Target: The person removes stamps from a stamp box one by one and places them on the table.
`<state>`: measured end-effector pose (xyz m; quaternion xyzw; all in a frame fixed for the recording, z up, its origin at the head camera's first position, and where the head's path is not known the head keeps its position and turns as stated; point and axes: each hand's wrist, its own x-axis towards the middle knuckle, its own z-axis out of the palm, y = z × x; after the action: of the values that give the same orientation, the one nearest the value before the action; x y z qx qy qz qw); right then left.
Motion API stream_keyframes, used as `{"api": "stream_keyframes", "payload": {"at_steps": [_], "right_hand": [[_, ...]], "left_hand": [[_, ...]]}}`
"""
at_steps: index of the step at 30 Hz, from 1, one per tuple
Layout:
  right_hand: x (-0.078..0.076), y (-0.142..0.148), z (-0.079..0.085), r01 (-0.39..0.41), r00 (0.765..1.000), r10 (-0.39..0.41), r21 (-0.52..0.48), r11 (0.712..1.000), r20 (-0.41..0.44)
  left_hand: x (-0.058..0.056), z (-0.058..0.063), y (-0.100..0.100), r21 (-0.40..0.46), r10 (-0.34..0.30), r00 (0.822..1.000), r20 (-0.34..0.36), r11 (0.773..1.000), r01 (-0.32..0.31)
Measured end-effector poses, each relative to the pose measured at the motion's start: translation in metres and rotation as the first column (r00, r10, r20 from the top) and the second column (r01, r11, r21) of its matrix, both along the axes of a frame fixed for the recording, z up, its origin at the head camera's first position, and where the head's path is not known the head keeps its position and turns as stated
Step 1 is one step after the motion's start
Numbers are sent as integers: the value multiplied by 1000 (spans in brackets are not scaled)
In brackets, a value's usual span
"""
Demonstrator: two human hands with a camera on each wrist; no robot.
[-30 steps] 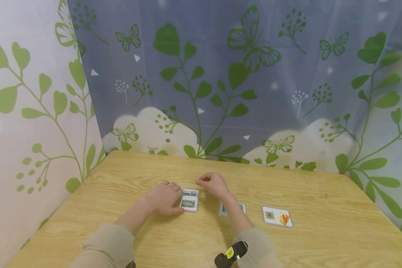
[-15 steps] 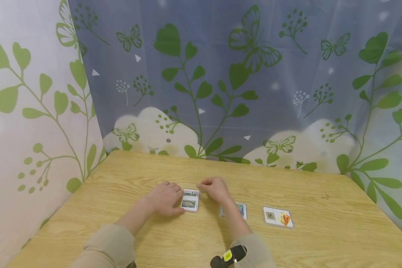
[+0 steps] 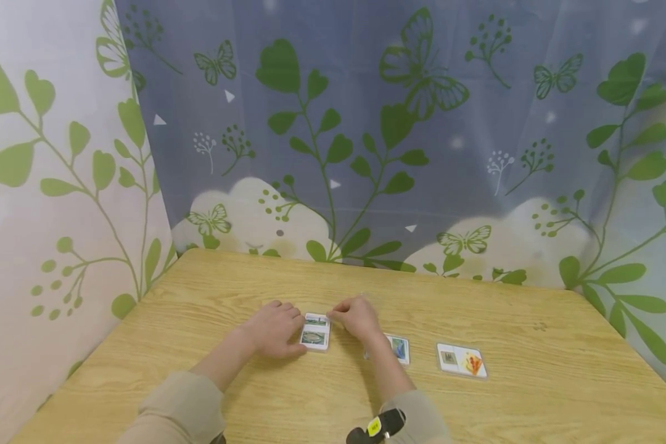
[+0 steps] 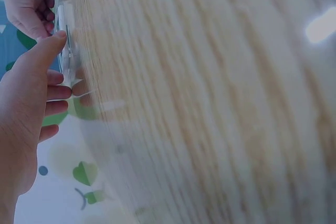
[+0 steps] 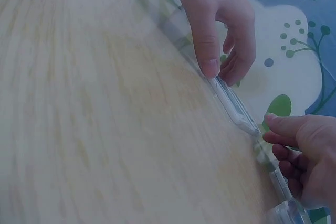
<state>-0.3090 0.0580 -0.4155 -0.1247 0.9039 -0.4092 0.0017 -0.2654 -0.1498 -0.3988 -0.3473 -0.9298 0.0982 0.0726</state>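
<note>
A small clear case (image 3: pixel 314 332) with green picture cards lies on the table in the head view. My left hand (image 3: pixel 274 328) grips its left side, thumb at the near corner and fingers at the far one. In the right wrist view the left thumb (image 5: pixel 210 66) presses on the upper end of the case. My right hand (image 3: pixel 357 317) is at the case's far right corner, with its thumb and index fingertips brought close together and its other fingers curled. The right thumb (image 5: pixel 278 124) is just beside the corner of the case; I cannot tell whether they pinch anything.
Under the right forearm is a second picture card case (image 3: pixel 399 349), partly hidden. Further right lies a case with a food picture (image 3: pixel 462 361). A faint clear piece (image 3: pixel 364 297) shows behind the right hand. A patterned curtain (image 3: pixel 333 123) rises behind the wooden table (image 3: pixel 227 277).
My right hand has come down toward me, from above and beyond the case to its far right corner. My left hand and the case have stayed in place.
</note>
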Motion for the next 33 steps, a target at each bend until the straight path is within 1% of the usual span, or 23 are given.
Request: {"api": "stream_keyframes", "payload": {"at_steps": [5,11,16,22,27,33], "right_hand": [[0,-2,-1,11,1000,-11,47,999,-2],[-1,-4,-2,22,999,-16,133,991,-48],[0,-5,-1,22,998,-12,173,985,-57],[0,-6,-1,32,995,-10,230,973,-95],[0,-6,-2,32,994,-5,248,968,-108],[0,-6,-2,23,994,2,235,972,-108]], "left_hand": [[-1,-1,-1,-2,-16,1000,-16,1000,16],[-1,-1,-1,11,-14,1000,-7,1000,15],[0,0,0,15,-16,1000,-8,1000,16],[-1,-1,0,5,-24,1000,-20,1000,24],[-1,-3,-1,26,-37,999,-30,999,38],[-3,-5,-2,26,-48,998,-48,998,50]]}}
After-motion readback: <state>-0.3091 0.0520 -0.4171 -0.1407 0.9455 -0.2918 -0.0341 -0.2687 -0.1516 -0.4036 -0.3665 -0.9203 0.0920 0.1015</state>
